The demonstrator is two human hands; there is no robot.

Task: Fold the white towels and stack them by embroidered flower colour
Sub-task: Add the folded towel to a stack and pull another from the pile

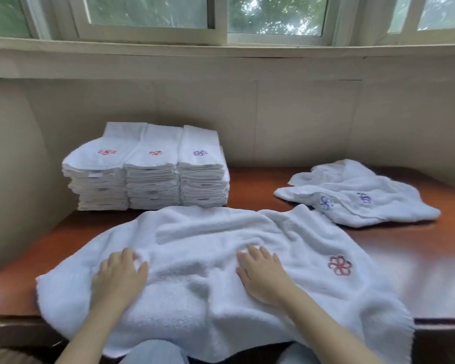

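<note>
Head view: a towel (221, 258) (red flower (339, 265) at its right end) lies spread on the table (418, 271). The left hand (118, 277) and right hand (260, 277) rest flat on it, fingers straight, gripping nothing. Behind it, three stacks (147, 174); right of it, loose towels (357, 195).

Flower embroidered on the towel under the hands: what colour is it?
The flower is dark red, an outlined petal pattern, clearest in the head view.

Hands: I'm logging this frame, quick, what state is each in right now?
Left hand: open, resting palm down on the spread towel, gripping nothing.
Right hand: open, flat on the same towel, gripping nothing.
</note>
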